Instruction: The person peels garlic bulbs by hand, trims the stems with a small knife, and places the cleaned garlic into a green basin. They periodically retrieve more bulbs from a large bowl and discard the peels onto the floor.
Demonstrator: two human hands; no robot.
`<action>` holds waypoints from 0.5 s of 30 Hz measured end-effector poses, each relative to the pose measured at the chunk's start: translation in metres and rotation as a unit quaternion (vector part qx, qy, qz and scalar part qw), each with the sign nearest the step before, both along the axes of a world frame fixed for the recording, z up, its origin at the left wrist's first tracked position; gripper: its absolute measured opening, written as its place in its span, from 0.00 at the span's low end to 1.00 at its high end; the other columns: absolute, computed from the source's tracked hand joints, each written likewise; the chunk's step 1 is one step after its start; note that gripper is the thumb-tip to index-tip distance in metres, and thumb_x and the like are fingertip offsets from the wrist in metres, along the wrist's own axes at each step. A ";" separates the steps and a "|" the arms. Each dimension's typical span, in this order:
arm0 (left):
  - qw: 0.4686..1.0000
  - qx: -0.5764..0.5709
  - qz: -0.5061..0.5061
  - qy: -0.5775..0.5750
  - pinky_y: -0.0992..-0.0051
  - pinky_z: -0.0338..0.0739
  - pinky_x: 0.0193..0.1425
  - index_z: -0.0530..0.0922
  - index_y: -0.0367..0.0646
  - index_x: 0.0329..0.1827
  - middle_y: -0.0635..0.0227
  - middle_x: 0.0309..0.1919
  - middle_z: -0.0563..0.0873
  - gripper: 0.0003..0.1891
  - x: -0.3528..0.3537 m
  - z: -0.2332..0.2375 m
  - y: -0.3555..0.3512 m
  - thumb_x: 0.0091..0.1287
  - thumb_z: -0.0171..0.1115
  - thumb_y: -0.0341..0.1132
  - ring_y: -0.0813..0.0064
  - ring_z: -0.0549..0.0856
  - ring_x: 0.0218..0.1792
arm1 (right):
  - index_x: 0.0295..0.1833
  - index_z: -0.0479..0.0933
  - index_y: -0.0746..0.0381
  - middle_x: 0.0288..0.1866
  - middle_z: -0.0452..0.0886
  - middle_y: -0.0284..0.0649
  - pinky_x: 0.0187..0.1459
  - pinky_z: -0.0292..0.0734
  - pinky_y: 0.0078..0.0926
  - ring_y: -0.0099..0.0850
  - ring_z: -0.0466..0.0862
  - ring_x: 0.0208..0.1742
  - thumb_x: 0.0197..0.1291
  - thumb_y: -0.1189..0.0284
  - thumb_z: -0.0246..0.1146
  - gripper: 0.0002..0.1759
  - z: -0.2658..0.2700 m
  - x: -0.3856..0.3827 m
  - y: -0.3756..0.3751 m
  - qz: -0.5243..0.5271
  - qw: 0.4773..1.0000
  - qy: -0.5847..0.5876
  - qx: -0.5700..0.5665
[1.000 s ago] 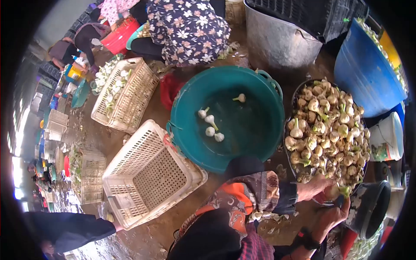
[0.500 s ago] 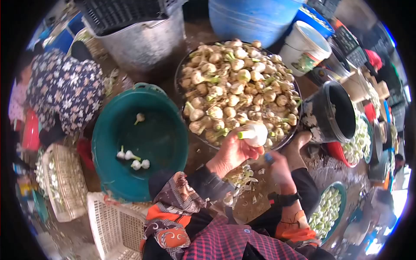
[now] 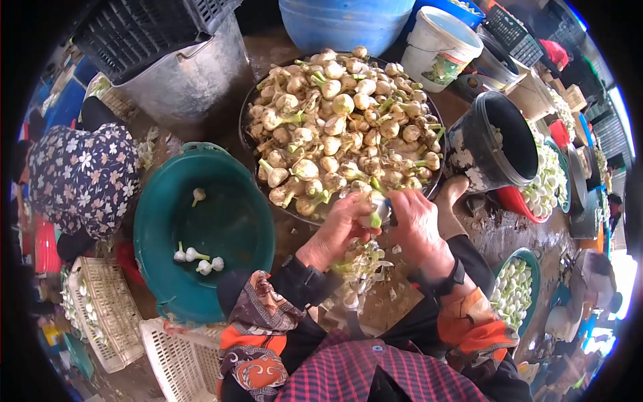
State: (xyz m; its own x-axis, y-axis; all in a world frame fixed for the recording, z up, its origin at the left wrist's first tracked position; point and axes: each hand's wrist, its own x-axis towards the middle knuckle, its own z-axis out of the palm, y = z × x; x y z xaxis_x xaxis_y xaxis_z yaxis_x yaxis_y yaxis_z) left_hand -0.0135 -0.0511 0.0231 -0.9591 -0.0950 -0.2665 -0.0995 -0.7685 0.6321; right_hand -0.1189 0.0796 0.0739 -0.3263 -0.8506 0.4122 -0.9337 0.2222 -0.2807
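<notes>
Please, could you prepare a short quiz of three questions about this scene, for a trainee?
1. True or false: the left hand holds a garlic bulb, close to the right hand.
2. How many loose bulbs lie in the green basin?
3. Complete: the big container just beyond the heaped garlic is ____ in colour.

Key: 1. True. 2. Five. 3. Blue.

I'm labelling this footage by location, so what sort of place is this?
Probably a garlic-cleaning workplace: there is a heap of round, soil-stained garlic bulbs, a round green plastic tub holding a few white bulbs, and pale, papery trimmings on the brown floor.
</notes>
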 end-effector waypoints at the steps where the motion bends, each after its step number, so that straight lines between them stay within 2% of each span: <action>1: 0.998 -0.049 -0.029 0.006 0.83 0.74 0.25 0.71 0.36 0.53 0.67 0.36 0.82 0.22 -0.001 0.001 -0.001 0.59 0.60 0.39 0.79 0.82 0.31 | 0.38 0.71 0.63 0.32 0.75 0.43 0.34 0.73 0.39 0.46 0.77 0.34 0.36 0.81 0.61 0.17 -0.001 -0.009 -0.001 0.003 1.000 -0.005 -0.018; 4: 0.989 -0.106 -0.100 -0.003 0.84 0.75 0.33 0.73 0.35 0.52 0.68 0.38 0.82 0.23 -0.006 0.005 0.002 0.55 0.63 0.37 0.81 0.82 0.35 | 0.39 0.71 0.63 0.30 0.75 0.45 0.34 0.72 0.41 0.47 0.76 0.34 0.40 0.83 0.58 0.15 -0.006 -0.033 0.000 -0.030 0.999 -0.003 -0.038; 6: 0.986 -0.092 -0.138 0.026 0.80 0.76 0.46 0.72 0.33 0.55 0.66 0.42 0.82 0.29 -0.003 0.002 0.009 0.49 0.67 0.35 0.79 0.81 0.42 | 0.41 0.72 0.63 0.30 0.76 0.46 0.33 0.72 0.42 0.48 0.77 0.33 0.44 0.83 0.58 0.15 -0.026 -0.054 0.007 -0.109 0.994 -0.003 -0.026; 7: 0.993 -0.051 -0.099 0.042 0.83 0.74 0.34 0.72 0.34 0.54 0.66 0.38 0.82 0.25 -0.002 0.007 0.017 0.55 0.64 0.38 0.82 0.81 0.35 | 0.41 0.73 0.63 0.32 0.78 0.47 0.34 0.74 0.41 0.47 0.79 0.34 0.46 0.82 0.57 0.13 -0.034 -0.054 0.012 -0.169 0.984 -0.047 0.039; 8: 0.997 -0.011 -0.056 0.057 0.87 0.72 0.22 0.73 0.36 0.53 0.67 0.35 0.83 0.22 -0.002 0.012 0.021 0.62 0.61 0.42 0.84 0.81 0.27 | 0.38 0.75 0.64 0.35 0.80 0.48 0.37 0.76 0.38 0.45 0.81 0.37 0.48 0.80 0.57 0.10 -0.042 -0.050 0.020 -0.166 0.949 -0.114 0.243; 10: 0.994 0.069 -0.072 0.054 0.82 0.76 0.23 0.72 0.36 0.54 0.63 0.36 0.83 0.23 0.003 0.005 0.010 0.62 0.61 0.44 0.77 0.83 0.28 | 0.37 0.76 0.65 0.39 0.80 0.49 0.42 0.77 0.37 0.45 0.81 0.41 0.47 0.79 0.58 0.09 -0.052 -0.019 0.037 -0.049 0.858 -0.142 0.491; 12: 0.998 0.046 -0.036 0.016 0.75 0.81 0.26 0.71 0.37 0.57 0.61 0.37 0.83 0.25 0.000 0.002 0.007 0.63 0.59 0.45 0.70 0.85 0.30 | 0.42 0.76 0.66 0.41 0.80 0.50 0.45 0.76 0.34 0.41 0.81 0.44 0.46 0.80 0.59 0.14 -0.050 -0.012 0.050 -0.032 0.936 -0.234 0.261; 13: 0.999 0.037 -0.024 0.017 0.73 0.82 0.27 0.70 0.37 0.58 0.60 0.39 0.83 0.25 0.001 0.005 0.008 0.63 0.58 0.45 0.68 0.85 0.32 | 0.45 0.76 0.66 0.42 0.80 0.50 0.46 0.76 0.33 0.40 0.82 0.45 0.46 0.81 0.60 0.16 -0.048 -0.011 0.055 -0.024 0.950 -0.278 0.139; 15: 0.999 0.025 -0.020 0.006 0.71 0.84 0.29 0.68 0.39 0.60 0.62 0.41 0.82 0.24 0.001 0.010 0.011 0.65 0.56 0.44 0.68 0.86 0.35 | 0.55 0.73 0.65 0.44 0.79 0.49 0.49 0.74 0.27 0.34 0.81 0.47 0.47 0.85 0.60 0.25 -0.044 -0.016 0.053 -0.042 0.867 -0.496 -0.037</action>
State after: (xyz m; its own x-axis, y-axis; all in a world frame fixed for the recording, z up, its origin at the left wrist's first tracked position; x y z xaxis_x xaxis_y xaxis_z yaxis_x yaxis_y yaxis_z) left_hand -0.0128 -0.0404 0.0333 -0.9651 -0.0437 -0.2580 -0.1229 -0.7948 0.5943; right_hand -0.1349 0.1327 0.0302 -0.6106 -0.7901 -0.0534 -0.2070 0.2244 -0.9523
